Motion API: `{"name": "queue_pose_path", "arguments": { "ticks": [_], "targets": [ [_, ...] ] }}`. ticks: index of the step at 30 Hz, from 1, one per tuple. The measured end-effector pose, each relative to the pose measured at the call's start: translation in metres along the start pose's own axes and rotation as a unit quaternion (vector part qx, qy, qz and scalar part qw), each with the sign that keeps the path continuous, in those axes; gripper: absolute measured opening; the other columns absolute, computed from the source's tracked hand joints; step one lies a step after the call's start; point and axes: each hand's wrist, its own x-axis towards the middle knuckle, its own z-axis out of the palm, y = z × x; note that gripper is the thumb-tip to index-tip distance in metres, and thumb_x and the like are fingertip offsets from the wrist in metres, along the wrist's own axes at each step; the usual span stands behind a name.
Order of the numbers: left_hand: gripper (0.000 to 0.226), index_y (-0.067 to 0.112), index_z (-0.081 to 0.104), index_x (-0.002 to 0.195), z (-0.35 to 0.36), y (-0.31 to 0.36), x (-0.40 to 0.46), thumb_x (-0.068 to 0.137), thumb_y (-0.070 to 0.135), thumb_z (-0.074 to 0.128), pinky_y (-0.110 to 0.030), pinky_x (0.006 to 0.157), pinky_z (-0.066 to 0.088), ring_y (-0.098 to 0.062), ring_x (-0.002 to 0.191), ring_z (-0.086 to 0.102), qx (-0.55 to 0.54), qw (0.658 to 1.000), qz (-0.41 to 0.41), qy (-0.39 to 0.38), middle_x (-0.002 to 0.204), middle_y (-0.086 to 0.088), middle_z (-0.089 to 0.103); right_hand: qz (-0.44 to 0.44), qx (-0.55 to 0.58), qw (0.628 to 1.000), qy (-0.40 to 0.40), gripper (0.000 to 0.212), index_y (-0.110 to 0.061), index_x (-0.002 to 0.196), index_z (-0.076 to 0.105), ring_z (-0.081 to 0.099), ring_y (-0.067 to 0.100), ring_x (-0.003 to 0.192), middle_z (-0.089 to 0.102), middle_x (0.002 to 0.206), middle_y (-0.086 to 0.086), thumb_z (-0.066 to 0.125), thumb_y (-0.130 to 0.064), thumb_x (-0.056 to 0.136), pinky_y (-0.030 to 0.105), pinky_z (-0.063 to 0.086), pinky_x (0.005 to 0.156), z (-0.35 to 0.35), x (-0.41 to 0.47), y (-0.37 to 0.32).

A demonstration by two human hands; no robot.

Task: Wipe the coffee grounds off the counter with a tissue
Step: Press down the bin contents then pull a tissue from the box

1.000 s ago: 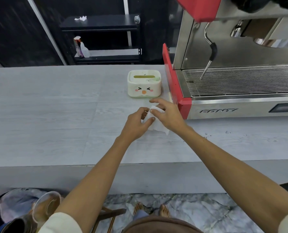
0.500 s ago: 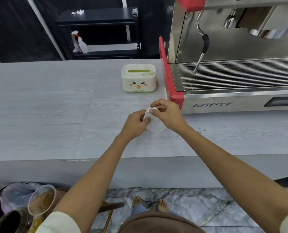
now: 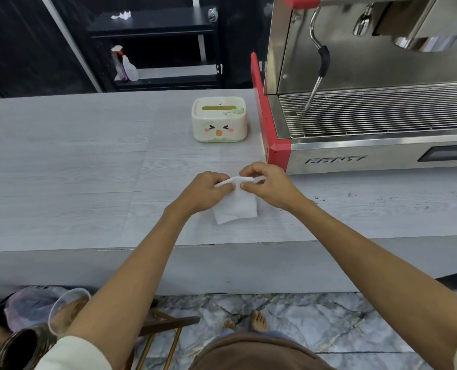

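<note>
Above counter centre, white tissue hanging folded, top edge running left-right, lower end brushing surface. Left hand and right hand both pinching that edge. Coffee grounds lying scattered to right, in front of espresso machine; right hand sitting nearer for sweeping.

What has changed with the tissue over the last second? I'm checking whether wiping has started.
Both hands, left hand and right hand, have kept their pinch on the tissue, which has opened out from a small bunch into a folded square hanging from its top edge. The coffee grounds on the counter remain unwiped, and the tissue box stayed put.
</note>
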Motion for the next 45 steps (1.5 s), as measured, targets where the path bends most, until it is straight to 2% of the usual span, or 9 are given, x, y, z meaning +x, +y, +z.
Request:
{"name": "queue_pose_path", "arguments": {
  "ticks": [3, 7, 11, 18, 29, 33, 37, 41, 45],
  "targets": [
    [0.015, 0.023, 0.073, 0.091, 0.0, -0.002, -0.001, 0.096, 0.032, 0.062, -0.025, 0.061, 0.039, -0.009, 0.068, 0.054, 0.012, 1.0, 0.008, 0.013, 0.077, 0.005, 0.064, 0.023, 0.017, 0.999, 0.021, 0.006, -0.019, 0.086, 0.068, 0.062, 0.009, 0.072, 0.069, 0.079, -0.007, 0.071, -0.016, 0.082, 0.038, 0.053, 0.073, 0.002, -0.003, 0.003],
    [0.021, 0.034, 0.067, 0.114, 0.008, -0.012, -0.005, 0.093, 0.034, 0.065, -0.019, 0.064, 0.047, -0.011, 0.083, 0.062, -0.011, 0.999, 0.03, 0.044, 0.097, 0.006, 0.068, 0.047, 0.035, 0.997, 0.055, 0.005, -0.015, 0.089, 0.066, 0.065, 0.022, 0.074, 0.07, 0.08, 0.002, 0.068, -0.013, 0.084, 0.039, 0.053, 0.069, 0.008, -0.01, 0.009],
    [0.027, 0.03, 0.064, 0.12, 0.017, -0.023, -0.007, 0.093, 0.029, 0.067, -0.015, 0.065, 0.046, -0.011, 0.08, 0.065, -0.027, 0.995, 0.057, 0.075, 0.097, 0.005, 0.067, 0.062, 0.036, 0.993, 0.092, 0.005, -0.012, 0.092, 0.065, 0.064, 0.028, 0.073, 0.068, 0.084, 0.008, 0.066, -0.011, 0.086, 0.037, 0.052, 0.066, 0.016, -0.014, 0.015],
    [0.029, 0.029, 0.062, 0.124, 0.016, -0.034, -0.007, 0.096, 0.024, 0.064, -0.009, 0.067, 0.05, -0.002, 0.086, 0.067, -0.044, 0.992, 0.063, 0.103, 0.106, 0.004, 0.066, 0.083, 0.013, 0.987, 0.136, 0.007, -0.016, 0.093, 0.066, 0.065, 0.023, 0.076, 0.068, 0.087, 0.004, 0.065, -0.013, 0.087, 0.038, 0.055, 0.068, 0.024, -0.015, 0.02],
    [0.025, 0.024, 0.066, 0.119, 0.02, -0.047, 0.001, 0.094, 0.018, 0.064, -0.003, 0.065, 0.043, 0.001, 0.082, 0.065, -0.043, 0.993, 0.065, 0.089, 0.096, 0.011, 0.064, 0.107, -0.063, 0.98, 0.156, 0.01, -0.01, 0.095, 0.068, 0.063, 0.019, 0.074, 0.068, 0.089, 0.004, 0.064, -0.008, 0.085, 0.021, 0.05, 0.065, 0.03, -0.023, 0.022],
    [0.024, 0.019, 0.068, 0.117, 0.025, -0.049, 0.002, 0.094, 0.016, 0.065, -0.014, 0.079, 0.05, -0.005, 0.087, 0.067, -0.027, 0.995, 0.066, 0.075, 0.102, 0.003, 0.069, 0.104, -0.12, 0.974, 0.164, 0.021, -0.01, 0.105, 0.067, 0.058, 0.014, 0.076, 0.067, 0.096, 0.004, 0.063, -0.005, 0.085, 0.026, 0.051, 0.077, 0.029, -0.026, 0.031],
    [0.03, 0.014, 0.065, 0.123, 0.03, -0.055, 0.005, 0.094, 0.016, 0.065, -0.022, 0.09, 0.05, -0.012, 0.096, 0.063, -0.001, 0.995, 0.062, 0.084, 0.113, -0.001, 0.067, 0.065, -0.198, 0.963, 0.17, 0.034, -0.006, 0.116, 0.062, 0.057, 0.022, 0.099, 0.061, 0.115, 0.011, 0.065, -0.003, 0.083, 0.029, 0.046, 0.089, 0.033, -0.032, 0.041],
    [0.031, 0.012, 0.063, 0.123, 0.043, -0.067, 0.004, 0.092, 0.014, 0.062, -0.023, 0.097, 0.039, -0.019, 0.113, 0.056, 0.051, 0.989, 0.077, 0.118, 0.124, -0.002, 0.061, -0.028, -0.374, 0.907, 0.193, 0.032, -0.007, 0.112, 0.062, 0.054, 0.028, 0.109, 0.06, 0.12, 0.01, 0.06, -0.006, 0.08, 0.041, 0.044, 0.083, 0.051, -0.044, 0.036],
    [0.035, 0.016, 0.066, 0.121, 0.06, -0.077, -0.001, 0.089, 0.023, 0.056, -0.036, 0.101, 0.039, -0.024, 0.122, 0.052, 0.117, 0.975, 0.088, 0.168, 0.132, -0.001, 0.058, -0.059, -0.362, 0.924, 0.106, 0.034, -0.005, 0.12, 0.058, 0.052, 0.026, 0.119, 0.056, 0.13, 0.011, 0.048, -0.014, 0.09, 0.041, 0.041, 0.098, 0.078, -0.05, 0.031]
  ]
}}
